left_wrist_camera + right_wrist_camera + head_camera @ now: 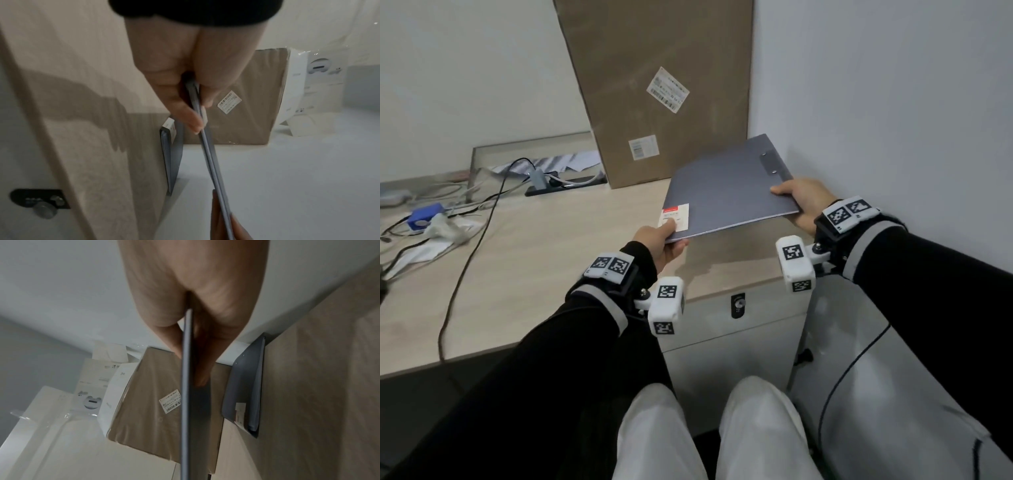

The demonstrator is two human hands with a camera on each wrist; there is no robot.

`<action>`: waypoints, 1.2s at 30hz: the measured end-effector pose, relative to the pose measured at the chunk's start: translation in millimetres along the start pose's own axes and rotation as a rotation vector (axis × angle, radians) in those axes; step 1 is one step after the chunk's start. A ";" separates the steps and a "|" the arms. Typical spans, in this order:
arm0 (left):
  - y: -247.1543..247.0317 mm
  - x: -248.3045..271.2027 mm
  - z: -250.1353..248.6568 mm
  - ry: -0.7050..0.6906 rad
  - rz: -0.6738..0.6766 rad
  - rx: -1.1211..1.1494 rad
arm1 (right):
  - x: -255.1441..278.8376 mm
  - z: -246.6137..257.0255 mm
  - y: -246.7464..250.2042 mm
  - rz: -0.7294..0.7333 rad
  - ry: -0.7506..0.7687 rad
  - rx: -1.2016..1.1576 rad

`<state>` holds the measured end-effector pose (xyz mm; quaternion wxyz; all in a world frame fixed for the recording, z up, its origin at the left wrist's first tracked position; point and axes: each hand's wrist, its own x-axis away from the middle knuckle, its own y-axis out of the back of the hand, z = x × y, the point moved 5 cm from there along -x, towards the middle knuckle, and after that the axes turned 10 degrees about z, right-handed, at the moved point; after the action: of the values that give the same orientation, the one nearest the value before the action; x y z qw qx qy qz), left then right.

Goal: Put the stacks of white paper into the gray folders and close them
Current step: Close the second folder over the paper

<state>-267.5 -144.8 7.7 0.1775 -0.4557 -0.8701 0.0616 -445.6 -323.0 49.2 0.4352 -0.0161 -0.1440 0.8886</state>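
Gray folder [726, 192] being held closed above the tabletop [544, 246].
Left hand [659, 245] is pinching its 7 o'clock corner, right hand [803, 202] its 3 o'clock edge.

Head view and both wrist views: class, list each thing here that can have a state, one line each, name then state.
held gray folder: closed, lifted above the desk, gripped at two edges.
second gray folder: closed, lying flat on the desk under the held one.
left hand: pinches the held folder's near corner.
right hand: grips its right edge.
cardboard box: shut, upright against the wall.

Head looks down; wrists close, sharing cardboard box [236, 104].
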 end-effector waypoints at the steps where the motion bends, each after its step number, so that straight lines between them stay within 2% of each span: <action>1: -2.8 -9.5 -1.1 -0.012 -0.019 0.033 | -7.4 -0.1 3.9 -0.044 -0.016 0.038; 8: -29.0 -77.0 7.3 -0.037 -0.099 0.209 | -60.2 -5.7 29.5 -0.172 0.000 0.503; 11: -42.1 -100.1 18.8 0.016 -0.063 0.182 | -73.5 -18.9 31.9 -0.085 -0.131 0.885; 13: -52.8 -108.1 21.9 0.096 0.022 -0.003 | -80.7 -29.2 29.8 -0.018 -0.239 1.072; 15: -59.7 -115.0 19.0 0.143 0.094 -0.377 | -88.3 -37.8 21.1 0.060 -0.266 1.142; 18: -51.7 -127.2 5.6 0.098 0.079 -1.071 | -100.6 -49.2 -0.3 0.202 -0.281 1.271; 20: -51.2 -132.3 0.0 0.047 0.143 -1.264 | -109.5 -56.1 -11.0 0.265 -0.302 1.329; 23: -56.2 -140.9 -1.7 0.033 0.262 -1.398 | -122.7 -62.2 -16.2 0.313 -0.348 1.368; 28: -63.6 -165.5 -10.2 0.042 0.275 -1.464 | -144.7 -54.4 -10.6 0.242 -0.318 1.416; 36: -56.7 -197.4 -10.7 0.014 0.248 -1.484 | -171.0 -61.0 -13.6 0.265 -0.347 1.515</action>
<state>-204.3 -339.0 -17.0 -0.1790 -0.5508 -0.6243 -0.5243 -319.5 -433.4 -22.0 0.1893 0.4067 0.4382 0.7790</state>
